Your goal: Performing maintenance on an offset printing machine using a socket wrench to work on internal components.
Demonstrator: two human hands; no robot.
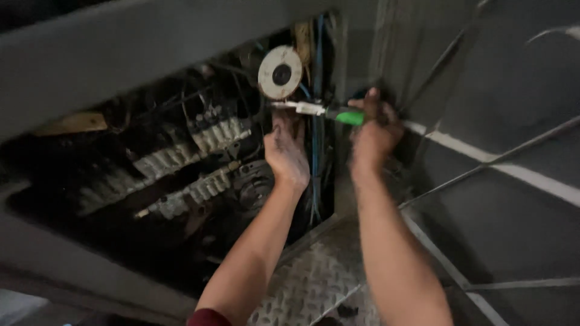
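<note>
Nearest, two bare forearms rise from the bottom edge over a diamond-plate floor [314, 284], which lies just below the opening of an open machine compartment [181, 181]. As far as the view shows, the work is mid-way: the cover is off, the rows of pale connector blocks [187, 154] and blue wires [316, 151] are exposed, and the tool is applied, nothing yet pulled free.

Farther in, the left hand [287, 154] reaches up, fingers loosely curled, their tips pressed against parts just under the tool's metal tip; whether they pinch anything I cannot tell. The right hand [374, 130] is clenched around the green-handled tool [326, 111], held level, tip pointing left. Just beyond hangs a pale round disc [280, 72].
</note>
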